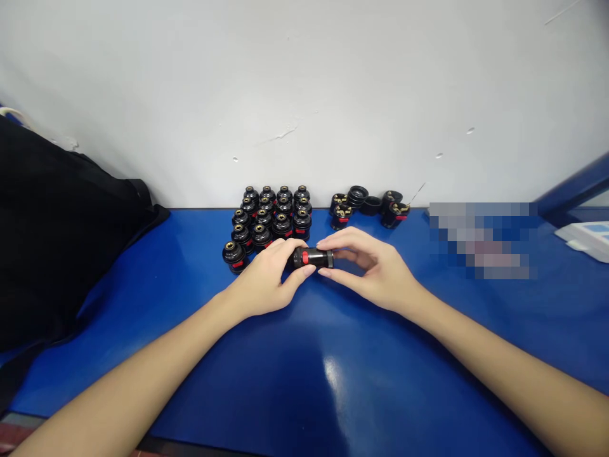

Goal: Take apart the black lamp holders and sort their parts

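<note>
- The held black socket piece [316, 258] is at the centre of the clock, lying sideways above the counter [266, 381], its red tab [305, 258] facing the viewer.
- The left hand [271, 276], reaching in from 8 o'clock, grips the socket piece's 9 o'clock end between thumb and fingers.
- The right hand [378, 270], reaching in from 4 o'clock, pinches the 3 o'clock end, fingertips above and thumb below.
- At 10 o'clock, just beyond the left hand, assembled black sockets [261, 236] stand upright in close rows, with brass-coloured rings on top and red tabs on many sides.
- At 1 o'clock stand two open-topped sockets [341, 218] showing brass-coloured contacts, with two black rings [358, 195] just beside them.
- At 2 o'clock another open-topped pair [395, 216] stands together, one in front of the other.
- At 9 o'clock, well apart, a black cloth bag [61, 235] slumps onto the counter.
- At 3 o'clock, near the edge of view, lies a white object [587, 240]; a pixelated patch hides what is before it.
- At 12 o'clock a pale, scuffed wall [304, 76] rises behind the counter.
</note>
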`<act>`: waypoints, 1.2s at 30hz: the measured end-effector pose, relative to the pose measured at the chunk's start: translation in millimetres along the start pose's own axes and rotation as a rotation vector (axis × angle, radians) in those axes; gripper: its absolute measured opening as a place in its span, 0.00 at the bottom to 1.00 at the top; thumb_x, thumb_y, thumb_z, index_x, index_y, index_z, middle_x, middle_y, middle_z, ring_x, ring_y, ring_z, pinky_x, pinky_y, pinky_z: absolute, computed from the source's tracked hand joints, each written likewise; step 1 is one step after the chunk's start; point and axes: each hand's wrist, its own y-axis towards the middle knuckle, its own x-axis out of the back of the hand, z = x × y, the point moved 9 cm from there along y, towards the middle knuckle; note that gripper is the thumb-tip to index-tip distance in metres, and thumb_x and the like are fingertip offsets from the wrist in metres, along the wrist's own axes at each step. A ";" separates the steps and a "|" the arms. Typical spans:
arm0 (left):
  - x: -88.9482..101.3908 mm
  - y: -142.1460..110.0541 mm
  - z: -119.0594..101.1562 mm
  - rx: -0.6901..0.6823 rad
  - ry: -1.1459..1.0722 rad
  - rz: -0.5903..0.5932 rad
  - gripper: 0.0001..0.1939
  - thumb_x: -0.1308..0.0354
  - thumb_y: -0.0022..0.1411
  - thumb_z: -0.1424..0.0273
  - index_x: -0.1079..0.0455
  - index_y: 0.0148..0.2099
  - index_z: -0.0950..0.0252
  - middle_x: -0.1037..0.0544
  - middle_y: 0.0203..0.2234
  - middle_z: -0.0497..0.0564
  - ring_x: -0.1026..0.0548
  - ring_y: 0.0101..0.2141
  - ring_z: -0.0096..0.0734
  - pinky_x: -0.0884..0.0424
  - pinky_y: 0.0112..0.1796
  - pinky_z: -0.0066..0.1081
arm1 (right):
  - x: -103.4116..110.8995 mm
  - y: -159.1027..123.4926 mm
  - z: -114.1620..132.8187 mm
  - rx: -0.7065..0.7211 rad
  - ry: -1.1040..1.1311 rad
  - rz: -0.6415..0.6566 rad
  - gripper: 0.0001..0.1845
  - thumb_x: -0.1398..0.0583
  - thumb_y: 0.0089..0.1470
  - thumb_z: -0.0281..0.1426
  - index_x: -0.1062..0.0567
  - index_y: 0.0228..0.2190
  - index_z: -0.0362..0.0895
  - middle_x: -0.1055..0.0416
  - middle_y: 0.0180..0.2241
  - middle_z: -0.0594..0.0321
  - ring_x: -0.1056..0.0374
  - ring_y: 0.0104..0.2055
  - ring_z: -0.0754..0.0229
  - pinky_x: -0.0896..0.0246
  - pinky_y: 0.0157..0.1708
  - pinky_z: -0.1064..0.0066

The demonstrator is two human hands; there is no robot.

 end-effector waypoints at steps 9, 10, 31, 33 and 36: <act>2.2 -0.6 -9.4 -0.095 0.026 -0.034 0.14 0.41 0.74 0.65 0.33 0.57 0.62 0.22 0.49 0.56 0.23 0.48 0.41 0.26 0.52 0.40 | -7.1 -3.1 -25.3 -0.284 0.043 0.019 0.21 0.34 0.63 0.50 0.23 0.48 0.48 0.19 0.38 0.57 0.19 0.38 0.51 0.19 0.45 0.55; 1.6 -0.5 -7.6 -0.072 0.022 -0.029 0.14 0.41 0.74 0.64 0.33 0.58 0.62 0.22 0.49 0.56 0.23 0.48 0.42 0.25 0.51 0.41 | -5.9 -2.5 -25.8 -0.286 0.050 0.009 0.21 0.34 0.62 0.50 0.22 0.46 0.48 0.19 0.36 0.58 0.20 0.37 0.52 0.19 0.44 0.55; 0.8 1.0 -3.0 0.022 -0.008 -0.025 0.13 0.43 0.75 0.63 0.31 0.56 0.63 0.23 0.45 0.55 0.23 0.44 0.40 0.25 0.48 0.40 | 2.5 1.9 -0.3 -0.026 0.049 0.006 0.16 0.28 0.58 0.37 0.21 0.47 0.48 0.24 0.49 0.57 0.24 0.53 0.51 0.26 0.60 0.54; 2.4 1.5 -4.9 0.007 -0.011 -0.039 0.12 0.42 0.74 0.64 0.31 0.56 0.63 0.23 0.45 0.55 0.23 0.45 0.39 0.25 0.49 0.40 | 0.5 1.0 -1.2 -0.047 0.043 0.025 0.19 0.29 0.60 0.38 0.23 0.51 0.49 0.25 0.52 0.55 0.25 0.56 0.51 0.27 0.62 0.53; 3.4 1.2 -8.0 -0.043 0.003 -0.056 0.14 0.41 0.73 0.66 0.33 0.58 0.62 0.23 0.48 0.55 0.23 0.48 0.40 0.26 0.52 0.41 | -2.3 -0.3 -20.1 -0.230 0.086 0.064 0.20 0.35 0.64 0.45 0.24 0.51 0.46 0.21 0.47 0.54 0.20 0.49 0.51 0.23 0.56 0.52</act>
